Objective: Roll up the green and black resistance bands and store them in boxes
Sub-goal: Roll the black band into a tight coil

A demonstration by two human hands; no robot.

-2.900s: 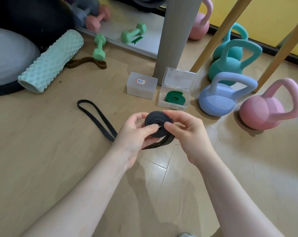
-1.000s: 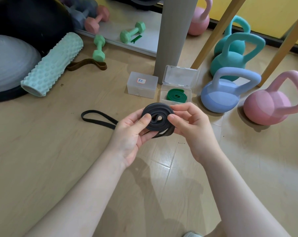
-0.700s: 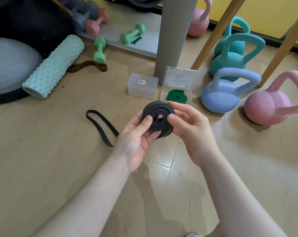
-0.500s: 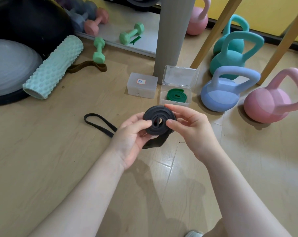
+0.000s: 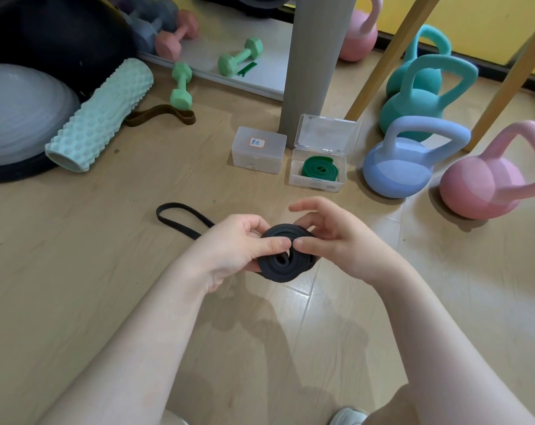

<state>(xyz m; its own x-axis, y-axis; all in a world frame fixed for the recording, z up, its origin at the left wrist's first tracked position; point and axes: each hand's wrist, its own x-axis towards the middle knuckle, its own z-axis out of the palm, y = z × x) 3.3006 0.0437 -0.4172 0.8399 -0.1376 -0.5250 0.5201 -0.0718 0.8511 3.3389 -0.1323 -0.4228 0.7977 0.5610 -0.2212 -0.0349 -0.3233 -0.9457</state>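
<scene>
A black resistance band (image 5: 280, 265) is wound into a thick coil above the wooden floor, and its loose end (image 5: 180, 216) trails left along the floor. My left hand (image 5: 232, 250) grips the coil from the left with its thumb on top. My right hand (image 5: 336, 240) pinches the coil from the right, its upper fingers lifted off. The green band (image 5: 320, 169) lies rolled inside an open clear box (image 5: 317, 182) with its lid up. A closed clear box (image 5: 258, 150) with a small label stands just left of it.
Blue (image 5: 398, 170), pink (image 5: 487, 185) and teal (image 5: 419, 99) kettlebells stand to the right of the boxes. A grey post (image 5: 312, 65) rises behind them. A mint foam roller (image 5: 102, 115), a brown band (image 5: 162, 113), small dumbbells (image 5: 180, 87) and a grey dome (image 5: 17, 115) lie at left.
The coil has grown and dropped lower, tilting flatter toward me. The loose end on the floor has shortened. My right fingers have lifted off the top.
</scene>
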